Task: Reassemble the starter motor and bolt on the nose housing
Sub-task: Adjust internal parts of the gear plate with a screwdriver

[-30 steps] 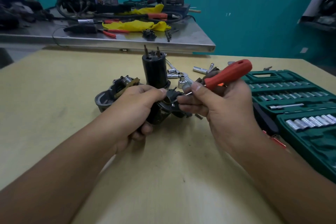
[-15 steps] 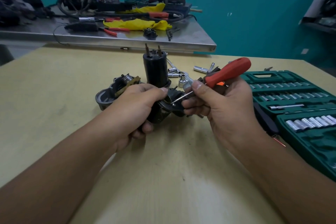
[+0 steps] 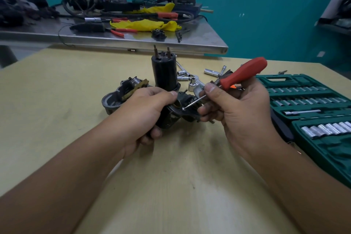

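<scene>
Your right hand (image 3: 235,108) has slid the red screwdriver (image 3: 245,73) tip onto the screw (image 3: 183,108), ready to tighten, while your left hand (image 3: 146,106) holds the motor (image 3: 171,118).

We work at a pale yellow bench (image 3: 57,104) that fills most of the frame. At centre on it stands a black cylindrical solenoid (image 3: 164,72), upright, with a grey cast nose housing (image 3: 117,99) just left of it. Loose chrome sockets (image 3: 210,72) lie behind, upper centre. An open green socket set case (image 3: 311,112) rests along the right edge.
</scene>
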